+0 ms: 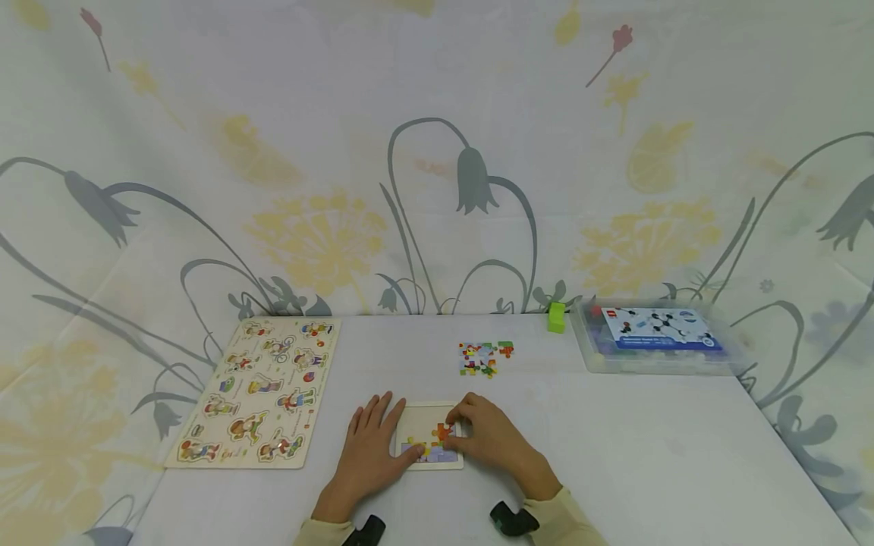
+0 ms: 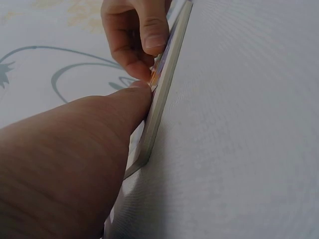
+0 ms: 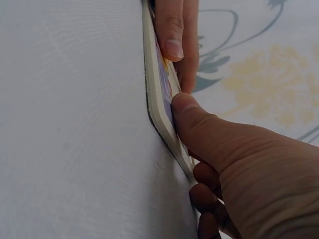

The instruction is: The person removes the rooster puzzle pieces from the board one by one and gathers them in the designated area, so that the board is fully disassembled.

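Note:
A small wooden puzzle tray (image 1: 437, 467) lies in front of me, with purple and yellow puzzle pieces (image 1: 434, 455) along its near side. My left hand (image 1: 371, 447) rests at the tray's left edge, fingers straight, its thumb reaching over the purple pieces. At the right side my right hand (image 1: 493, 440) curls its thumb and index finger about an orange puzzle piece (image 1: 442, 432). In the left wrist view a bit of orange shows by the right fingertips (image 2: 141, 70). The right wrist view shows the right thumb on the tray's face (image 3: 164, 94); the pinch itself is partly hidden.
Several joined puzzle pieces (image 1: 478, 359) lie beyond the tray. On the left is a large wooden picture board (image 1: 256, 394). A lime-green block (image 1: 556, 318) and a clear plastic box (image 1: 655, 337) with a blue-and-white label stand at the back right, before a patterned cloth.

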The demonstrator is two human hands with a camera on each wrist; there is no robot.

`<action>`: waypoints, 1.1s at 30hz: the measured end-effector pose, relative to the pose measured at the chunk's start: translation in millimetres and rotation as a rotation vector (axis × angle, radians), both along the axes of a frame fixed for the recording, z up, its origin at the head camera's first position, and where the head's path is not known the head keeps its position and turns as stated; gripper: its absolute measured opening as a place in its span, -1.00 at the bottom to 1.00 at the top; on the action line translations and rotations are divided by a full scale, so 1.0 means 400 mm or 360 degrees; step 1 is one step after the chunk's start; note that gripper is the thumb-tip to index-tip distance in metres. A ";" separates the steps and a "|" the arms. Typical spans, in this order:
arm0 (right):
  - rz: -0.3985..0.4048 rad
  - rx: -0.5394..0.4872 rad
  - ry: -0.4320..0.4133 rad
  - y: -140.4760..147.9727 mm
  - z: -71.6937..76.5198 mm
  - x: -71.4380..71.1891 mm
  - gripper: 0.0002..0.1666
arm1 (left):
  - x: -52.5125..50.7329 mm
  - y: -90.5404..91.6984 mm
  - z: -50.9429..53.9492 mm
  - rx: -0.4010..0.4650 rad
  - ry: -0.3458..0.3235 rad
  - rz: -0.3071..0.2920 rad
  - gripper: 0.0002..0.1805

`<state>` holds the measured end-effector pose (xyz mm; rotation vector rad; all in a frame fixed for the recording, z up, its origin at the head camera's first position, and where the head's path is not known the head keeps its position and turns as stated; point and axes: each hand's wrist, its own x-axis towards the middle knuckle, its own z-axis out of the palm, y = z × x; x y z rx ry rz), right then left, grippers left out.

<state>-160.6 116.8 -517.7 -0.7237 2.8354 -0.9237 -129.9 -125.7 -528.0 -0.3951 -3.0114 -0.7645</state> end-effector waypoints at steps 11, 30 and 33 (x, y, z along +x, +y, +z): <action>0.0030 0.0009 0.0000 -0.002 0.014 -0.008 -0.66 | -0.005 0.001 0.007 -0.0004 0.0048 -0.0010 -0.10; -0.0005 -0.0043 -0.0048 -0.006 0.015 0.002 -0.62 | 0.001 0.000 0.003 -0.0009 0.0031 -0.0009 -0.10; 0.0011 -0.0049 -0.0055 -0.003 0.018 0.002 -0.62 | 0.001 0.000 0.003 -0.0004 0.0029 -0.0011 -0.10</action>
